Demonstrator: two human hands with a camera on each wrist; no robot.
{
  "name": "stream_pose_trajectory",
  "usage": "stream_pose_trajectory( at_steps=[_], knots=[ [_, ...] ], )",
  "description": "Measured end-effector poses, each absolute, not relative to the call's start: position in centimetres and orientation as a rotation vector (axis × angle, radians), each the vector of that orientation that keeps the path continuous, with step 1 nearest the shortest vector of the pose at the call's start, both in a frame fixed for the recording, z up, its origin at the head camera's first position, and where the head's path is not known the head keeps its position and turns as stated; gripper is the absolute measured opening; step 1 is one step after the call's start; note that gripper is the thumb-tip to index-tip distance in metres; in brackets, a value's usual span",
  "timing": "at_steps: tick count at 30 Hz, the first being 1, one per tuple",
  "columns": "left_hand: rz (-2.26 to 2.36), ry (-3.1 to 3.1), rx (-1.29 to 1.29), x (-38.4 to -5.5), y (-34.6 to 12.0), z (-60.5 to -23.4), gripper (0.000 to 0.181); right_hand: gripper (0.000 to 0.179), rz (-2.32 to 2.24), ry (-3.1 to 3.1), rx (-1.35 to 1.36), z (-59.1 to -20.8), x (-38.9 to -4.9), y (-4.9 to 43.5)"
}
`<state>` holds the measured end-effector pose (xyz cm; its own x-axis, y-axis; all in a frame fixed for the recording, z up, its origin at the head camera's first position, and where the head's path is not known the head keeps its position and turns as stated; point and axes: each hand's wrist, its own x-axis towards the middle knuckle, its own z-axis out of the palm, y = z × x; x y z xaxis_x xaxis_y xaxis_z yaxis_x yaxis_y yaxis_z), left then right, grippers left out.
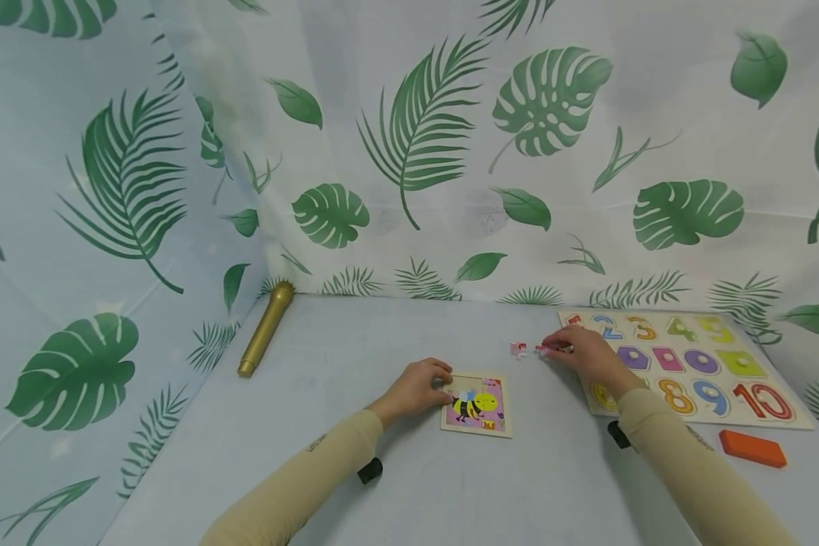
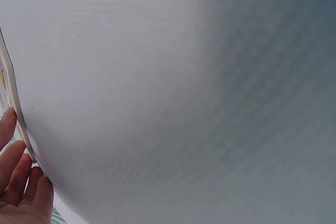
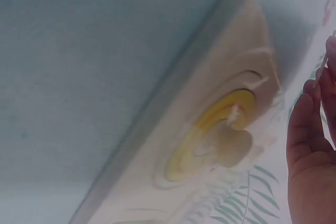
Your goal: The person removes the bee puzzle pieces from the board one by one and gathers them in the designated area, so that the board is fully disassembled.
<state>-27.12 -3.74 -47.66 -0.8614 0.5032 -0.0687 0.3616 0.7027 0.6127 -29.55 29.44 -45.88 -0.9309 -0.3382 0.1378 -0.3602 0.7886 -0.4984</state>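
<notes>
A small wooden jigsaw puzzle (image 1: 479, 433) with a bee picture on pink lies flat on the table. My left hand (image 1: 416, 385) rests at its left edge, thumb and fingers apart. In the left wrist view, the fingertips (image 2: 20, 148) touch the puzzle's side. My right hand (image 1: 587, 355) pinches a small puzzle piece (image 1: 543, 349) between thumb and fingers. The right wrist view shows that piece edge-on as a thin strip (image 3: 321, 71). Just left of it, a loose pink and white puzzle piece (image 1: 519, 349) lies on the table.
A wooden number board (image 1: 662, 373) with knobbed pieces lies at the right, partly under my right forearm. An orange block (image 1: 752, 448) is in front of it. A gold microphone (image 1: 266, 330) lies at the far left. Leaf-print cloth walls (image 1: 423, 250) bound the table behind and left.
</notes>
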Motion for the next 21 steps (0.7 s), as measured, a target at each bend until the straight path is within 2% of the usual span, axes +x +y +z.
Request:
stream_pose_trajectory(
  at_steps=[21],
  knots=[
    [0.875,2.691,0.709,-27.06,-3.64,-47.52,0.032,0.022,0.781,-2.969,0.593,-46.70,-29.58,29.18]
  ],
)
